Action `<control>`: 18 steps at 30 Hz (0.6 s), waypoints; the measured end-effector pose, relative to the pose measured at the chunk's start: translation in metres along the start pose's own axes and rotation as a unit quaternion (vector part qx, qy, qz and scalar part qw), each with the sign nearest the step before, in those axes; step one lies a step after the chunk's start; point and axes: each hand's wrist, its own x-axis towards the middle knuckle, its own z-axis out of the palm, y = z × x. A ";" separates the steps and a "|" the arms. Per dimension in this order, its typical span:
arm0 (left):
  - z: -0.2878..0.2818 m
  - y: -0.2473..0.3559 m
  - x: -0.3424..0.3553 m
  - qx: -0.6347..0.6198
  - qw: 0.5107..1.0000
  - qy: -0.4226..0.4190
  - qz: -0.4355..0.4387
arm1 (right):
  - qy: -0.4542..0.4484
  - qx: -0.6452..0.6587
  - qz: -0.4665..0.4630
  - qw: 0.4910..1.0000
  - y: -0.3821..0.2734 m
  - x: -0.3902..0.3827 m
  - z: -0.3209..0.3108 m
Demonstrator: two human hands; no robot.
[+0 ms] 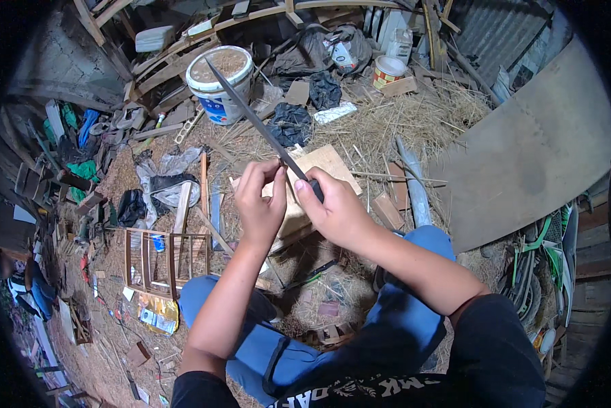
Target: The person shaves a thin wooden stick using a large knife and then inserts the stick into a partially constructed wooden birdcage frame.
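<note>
My right hand (pixel 333 207) is wrapped round the dark handle of a long knife (pixel 251 117). Its straight, narrow blade slants up and away to the left. On the blade's left side, close to the handle, my left hand (pixel 260 200) is closed in a pinch. Whatever small thing its fingertips hold against the blade is too hidden to make out. Just beneath both hands stands a pale wooden block (pixel 327 163), partly covered by them, between my knees.
Left of my legs lies a small wooden cage frame (pixel 171 262) with thin bars. Beyond the block are a white bucket (pixel 221 71), black plastic bags (pixel 290 124) and straw. A large flat board (pixel 533 146) leans at right, above a green bicycle (pixel 540 248). Wood scraps litter the ground.
</note>
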 end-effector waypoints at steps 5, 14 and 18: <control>-0.003 -0.003 -0.003 -0.002 1.000 -0.010 -0.006 | -0.002 0.005 -0.005 1.000 -0.009 -0.001 0.000; -0.003 -0.003 0.000 0.004 1.000 0.002 0.010 | 0.024 -0.018 -0.011 0.999 -0.004 0.000 0.003; -0.004 0.006 0.002 -0.009 1.000 -0.003 0.013 | 0.038 0.010 -0.021 0.999 -0.012 -0.011 0.004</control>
